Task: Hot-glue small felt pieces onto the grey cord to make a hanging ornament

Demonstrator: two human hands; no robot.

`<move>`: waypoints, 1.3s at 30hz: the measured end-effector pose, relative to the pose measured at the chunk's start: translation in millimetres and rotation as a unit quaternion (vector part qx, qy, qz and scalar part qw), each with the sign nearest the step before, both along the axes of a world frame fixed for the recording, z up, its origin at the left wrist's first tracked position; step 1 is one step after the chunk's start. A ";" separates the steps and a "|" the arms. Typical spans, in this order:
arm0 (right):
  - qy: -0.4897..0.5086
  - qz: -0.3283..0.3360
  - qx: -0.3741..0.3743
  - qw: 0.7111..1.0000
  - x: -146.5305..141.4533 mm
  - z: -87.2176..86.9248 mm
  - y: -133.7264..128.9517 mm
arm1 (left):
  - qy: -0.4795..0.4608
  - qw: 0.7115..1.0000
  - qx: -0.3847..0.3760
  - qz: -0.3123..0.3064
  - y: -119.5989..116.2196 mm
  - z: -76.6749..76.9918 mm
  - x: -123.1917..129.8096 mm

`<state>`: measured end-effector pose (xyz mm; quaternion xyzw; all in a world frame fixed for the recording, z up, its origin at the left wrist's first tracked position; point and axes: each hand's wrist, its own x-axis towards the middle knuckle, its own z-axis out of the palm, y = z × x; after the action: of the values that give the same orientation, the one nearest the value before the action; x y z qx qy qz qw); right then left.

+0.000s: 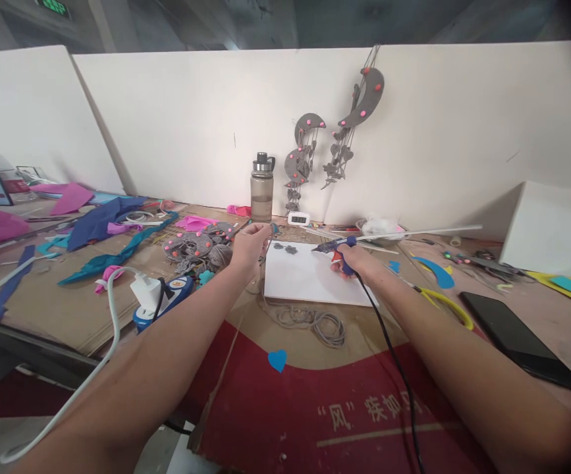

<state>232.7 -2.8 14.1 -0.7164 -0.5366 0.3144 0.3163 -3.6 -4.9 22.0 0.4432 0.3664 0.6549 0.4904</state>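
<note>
Taking the white rectangular board as my dial, I am noting the right hand at two o'clock, its fingers wrapping the handle of a dark blue plastic glue gun with an orange-red trigger; the nozzle is pointing toward nine o'clock. The left hand is standing at ten o'clock, thumb and fingertips pinching a small teal piece, its outline too small for me to tell. Principal hazard, in my judgement: should the nozzle be hot, any drift between the hands could be burning the left fingertips. Stray glue could also be marking the board or bonding the small grey petalled shapes lying at its ten o'clock corner. The smooth black power cable is trailing toward five o'clock under the right forearm; a snag there could be jerking the tool aside. As to materials, a loose coil of soft grey cord is lying at six o'clock on printed brown-and-red cardboard, and beyond it a flat, matte blue heart cutout is resting.
</note>
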 end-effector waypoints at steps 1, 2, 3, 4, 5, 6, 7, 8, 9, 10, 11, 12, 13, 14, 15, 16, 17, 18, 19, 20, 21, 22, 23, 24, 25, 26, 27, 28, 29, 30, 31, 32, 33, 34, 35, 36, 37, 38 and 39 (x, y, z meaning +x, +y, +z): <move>-0.011 -0.003 -0.008 1.000 2.8 -1.2 1.4 | 0.014 1.000 0.016 0.008 -1.9 0.4 1.7; -0.025 -0.004 -0.014 1.000 5.0 -1.3 1.8 | 0.031 0.999 0.035 0.016 -3.8 0.9 3.2; -0.043 -0.004 -0.019 0.999 6.7 -0.2 1.6 | 0.051 0.997 0.054 0.024 -5.7 1.6 4.6; -0.066 -0.001 -0.023 0.998 7.9 1.8 0.9 | 0.072 0.994 0.073 0.033 -7.6 2.3 5.8; -0.092 0.002 -0.025 0.995 8.9 4.3 -0.2 | 0.091 0.991 0.089 0.043 -9.5 3.1 6.9; -0.119 0.006 -0.024 0.993 9.6 7.0 -1.6 | 0.108 0.988 0.099 0.053 -11.4 4.0 7.8; -0.143 0.007 -0.020 0.989 9.9 9.5 -3.2 | 0.123 0.985 0.107 0.062 -13.4 4.8 8.7; -0.171 0.007 -0.012 0.985 10.0 11.5 -4.9 | 0.137 0.982 0.112 0.070 -15.2 5.5 9.4; -0.206 0.005 0.002 0.979 9.8 12.7 -6.9 | 0.149 0.979 0.117 0.078 -16.9 6.2 10.1; -0.245 0.002 0.017 0.969 9.4 13.2 -8.9 | 0.161 0.976 0.123 0.085 -18.4 6.7 10.6; -0.284 -0.001 0.034 0.958 8.8 13.2 -11.1 | 0.171 0.972 0.129 0.093 -19.7 7.1 11.0; -0.319 -0.002 0.050 0.946 7.9 12.9 -13.4 | 0.180 0.969 0.135 0.102 -20.8 7.5 11.3; -0.346 -0.002 0.065 0.936 6.8 12.9 -15.7 | 0.187 0.966 0.141 0.110 -21.8 7.9 11.5; -0.361 -0.003 0.080 0.929 5.4 13.4 -18.1 | 0.194 0.963 0.147 0.116 -22.6 8.3 11.5; -0.363 -0.009 0.098 0.926 3.3 14.6 -20.6 | 0.202 0.960 0.153 0.119 -23.4 8.8 11.5; -0.360 -0.012 0.122 0.925 0.5 16.6 -23.2 | 0.213 0.956 0.161 0.119 -24.4 9.5 11.6; -0.348 -0.010 0.151 0.925 -3.5 19.3 -25.9 | 0.226 0.952 0.171 0.117 -25.5 10.3 11.8; -0.321 0.001 0.183 0.929 -8.7 22.4 -28.7 | 0.237 0.948 0.182 0.113 -26.8 11.2 12.3; -0.277 0.022 0.213 0.937 -15.2 25.3 -31.7 | 0.244 0.945 0.189 0.110 -28.4 12.1 13.1; -0.210 0.056 0.237 0.947 -22.9 27.6 -34.8 | 0.245 0.944 0.193 0.108 -30.2 13.0 14.3; -0.120 0.096 0.249 0.956 -31.5 29.1 -38.2 | 0.239 0.946 0.192 0.106 -32.0 13.9 15.8; -0.022 0.135 0.251 0.958 -40.6 29.5 -41.6 | 0.230 0.949 0.187 0.103 -33.8 14.5 17.4; 0.071 0.170 0.247 0.951 -49.6 28.9 -45.2 | 0.220 0.953 0.180 0.100 -35.5 15.0 18.9; 0.155 0.189 0.240 0.940 -58.2 27.5 -48.6 | 0.214 0.956 0.175 0.097 -36.8 15.1 20.3; 0.222 0.201 0.224 0.927 -65.7 25.6 -51.8 | 0.212 0.957 0.174 0.095 -37.8 15.0 21.4; 0.277 0.201 0.205 0.917 -71.8 23.6 -54.6 | 0.217 0.955 0.180 0.095 -38.4 14.6 22.1; 0.321 0.198 0.187 0.907 -76.4 21.7 -57.0 | 0.228 0.950 0.191 0.095 -38.6 13.9 22.5; 0.354 0.194 0.171 0.899 -79.5 20.4 -58.8 | 0.243 0.943 0.206 0.094 -38.5 13.1 22.6; 0.380 0.190 0.161 0.891 -81.2 19.6 -60.0 | 0.259 0.936 0.222 0.092 -38.1 12.3 22.5; 0.399 0.189 0.156 0.884 -81.8 19.4 -60.7 | 0.273 0.929 0.235 0.088 -37.7 11.3 22.4; 0.411 0.191 0.154 0.878 -81.7 19.6 -60.9 | 0.283 0.924 0.243 0.083 -37.1 10.3 22.3; 0.417 0.193 0.154 0.875 -81.1 20.2 -60.8 | 0.287 0.922 0.247 0.081 -36.5 9.2 22.4; 0.420 0.191 0.154 0.874 -80.3 20.9 -60.5 | 0.286 0.923 0.245 0.082 -35.9 8.0 22.6; 0.421 0.187 0.154 0.874 -79.6 21.5 -59.9 | 0.283 0.925 0.240 0.084 -35.3 6.6 23.1; 0.421 0.179 0.154 0.876 -79.0 21.9 -59.3 | 0.278 0.929 0.230 0.085 -34.6 5.2 23.7; 0.421 0.167 0.154 0.878 -78.6 21.9 -58.7 | 0.272 0.933 0.218 0.085 -33.7 3.5 24.4; 0.421 0.153 0.156 0.880 -78.3 21.6 -58.0 | 0.267 0.938 0.205 0.082 -32.8 1.8 25.2; 0.416 0.142 0.162 0.884 -78.2 20.9 -57.4 | 0.262 0.943 0.192 0.075 -31.7 0.1 25.9; 0.396 0.144 0.172 0.890 -78.1 19.9 -56.8 | 0.255 0.948 0.179 0.066 -30.6 -1.5 26.7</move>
<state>154.6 -59.6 34.0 -0.3817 -0.5095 0.5173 0.5719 23.1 -35.5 20.5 0.6509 0.3842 0.6057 0.2488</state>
